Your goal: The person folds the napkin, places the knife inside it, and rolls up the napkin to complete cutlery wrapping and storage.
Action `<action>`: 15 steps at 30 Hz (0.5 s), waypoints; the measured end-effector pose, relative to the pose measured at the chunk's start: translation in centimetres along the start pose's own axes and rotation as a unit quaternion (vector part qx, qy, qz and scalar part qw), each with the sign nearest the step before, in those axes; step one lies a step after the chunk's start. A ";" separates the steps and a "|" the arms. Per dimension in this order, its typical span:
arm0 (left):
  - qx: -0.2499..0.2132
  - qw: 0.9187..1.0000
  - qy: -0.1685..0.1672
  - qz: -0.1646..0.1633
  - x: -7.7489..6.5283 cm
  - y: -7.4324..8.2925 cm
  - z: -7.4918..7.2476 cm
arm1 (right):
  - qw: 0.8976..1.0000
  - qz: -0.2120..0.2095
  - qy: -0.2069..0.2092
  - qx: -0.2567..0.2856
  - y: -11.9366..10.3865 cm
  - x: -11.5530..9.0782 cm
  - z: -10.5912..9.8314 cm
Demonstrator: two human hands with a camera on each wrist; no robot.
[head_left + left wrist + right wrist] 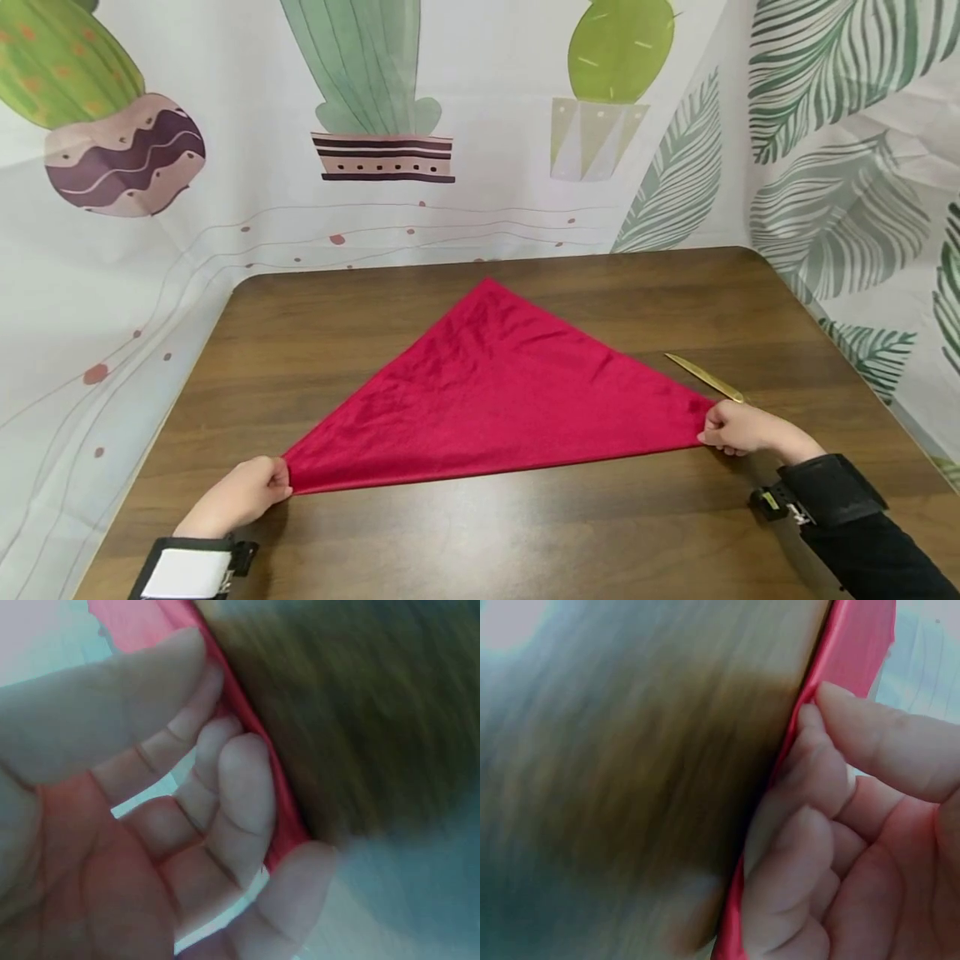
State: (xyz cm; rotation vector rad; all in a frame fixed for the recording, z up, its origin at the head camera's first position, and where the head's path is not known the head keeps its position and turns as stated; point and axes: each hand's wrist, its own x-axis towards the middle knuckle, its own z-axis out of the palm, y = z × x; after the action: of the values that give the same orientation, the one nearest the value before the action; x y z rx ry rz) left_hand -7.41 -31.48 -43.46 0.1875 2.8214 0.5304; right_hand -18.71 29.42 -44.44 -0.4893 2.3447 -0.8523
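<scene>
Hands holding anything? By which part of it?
Yes, the red cloth: left hand grips its left corner, right hand its right corner.

The red cloth [487, 400] is being viewed almost whole by the head camera, forward and down from above its near side. At its left and right corners, the left hand [238, 496] and right hand [757, 429] are being viewed palm-side, very closely, by 2 wrist cameras. The cloth's near edge is being shared by all 3 views.
</scene>
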 end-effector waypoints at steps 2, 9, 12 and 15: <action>-0.008 1.000 0.003 -0.008 -0.1 -0.2 -0.2 | 1.000 0.012 0.007 -0.002 0.2 -0.2 -0.2; 0.004 0.998 0.044 -0.041 -0.4 -1.2 -0.8 | 0.981 -0.021 0.147 -0.128 0.4 -1.3 -0.9; 0.013 0.997 0.054 -0.061 -0.7 -2.0 -1.2 | 0.958 -0.019 0.217 -0.186 1.1 -2.0 -1.4; 0.013 0.995 0.050 -0.085 -1.0 -2.8 -1.6 | 0.946 0.013 0.241 -0.215 2.1 -2.7 -1.9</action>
State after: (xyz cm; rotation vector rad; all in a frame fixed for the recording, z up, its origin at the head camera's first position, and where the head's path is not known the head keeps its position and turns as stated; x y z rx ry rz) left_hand -7.10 -34.74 -42.85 -0.0753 2.9074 0.4790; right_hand -18.15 33.17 -43.55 -0.4581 3.0066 -0.4736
